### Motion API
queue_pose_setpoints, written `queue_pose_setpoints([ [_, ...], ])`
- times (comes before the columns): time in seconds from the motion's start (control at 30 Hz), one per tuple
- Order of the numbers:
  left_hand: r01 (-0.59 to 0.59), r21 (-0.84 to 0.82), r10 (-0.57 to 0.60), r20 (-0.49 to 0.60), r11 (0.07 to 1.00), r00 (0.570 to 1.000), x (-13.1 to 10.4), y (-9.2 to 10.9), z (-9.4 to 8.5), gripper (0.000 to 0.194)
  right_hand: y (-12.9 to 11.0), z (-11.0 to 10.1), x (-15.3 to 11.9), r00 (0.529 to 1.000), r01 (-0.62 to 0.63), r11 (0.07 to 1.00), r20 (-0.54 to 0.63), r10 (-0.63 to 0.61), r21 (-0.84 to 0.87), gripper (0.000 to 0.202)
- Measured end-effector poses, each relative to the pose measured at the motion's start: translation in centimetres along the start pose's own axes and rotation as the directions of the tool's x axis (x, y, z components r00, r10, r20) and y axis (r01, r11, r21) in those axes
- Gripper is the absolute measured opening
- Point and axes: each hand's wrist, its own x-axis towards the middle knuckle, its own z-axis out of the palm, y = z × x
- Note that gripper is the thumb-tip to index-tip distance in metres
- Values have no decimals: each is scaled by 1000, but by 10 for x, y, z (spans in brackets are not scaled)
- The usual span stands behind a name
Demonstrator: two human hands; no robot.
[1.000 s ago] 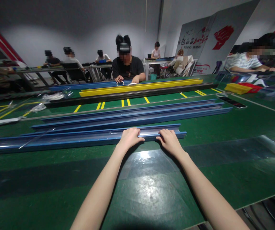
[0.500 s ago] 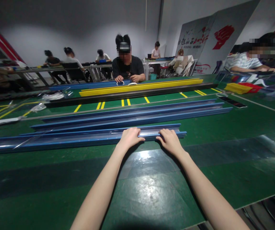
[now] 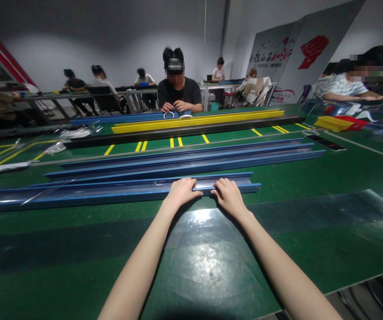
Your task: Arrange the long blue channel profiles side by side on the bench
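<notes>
Our left hand (image 3: 183, 191) and right hand (image 3: 226, 193), fingers curled, grip the blue channel (image 3: 111, 192) beneath them.

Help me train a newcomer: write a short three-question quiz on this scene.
1. True or false: the left hand and right hand are both on the nearest blue channel.
2. What lies between that channel and the near edge of the green table? A) a red tray; B) a clear strip; C) a hammer.
3. Fill in: just beyond the black rail lies a ____ rail.

Key: 1 true; 2 B; 3 yellow.
</notes>
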Motion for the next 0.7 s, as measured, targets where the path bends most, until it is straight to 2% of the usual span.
queue_pose_setpoints([
  [0.37,-19,36,19,-15,999,1000,-4,3,0,34,7,-7,3,1000,24,998,10,-24,-64,16],
  [0.53,-75,35,76,-38,997,996,-5,4,0,31,22,-10,-2,1000,-13,997,-2,12,-71,15],
  [0.7,-73,48,75,-45,996,996,-6,2,3,28,40,-16,-10,997,-69,995,-20,68,-73,15],
])
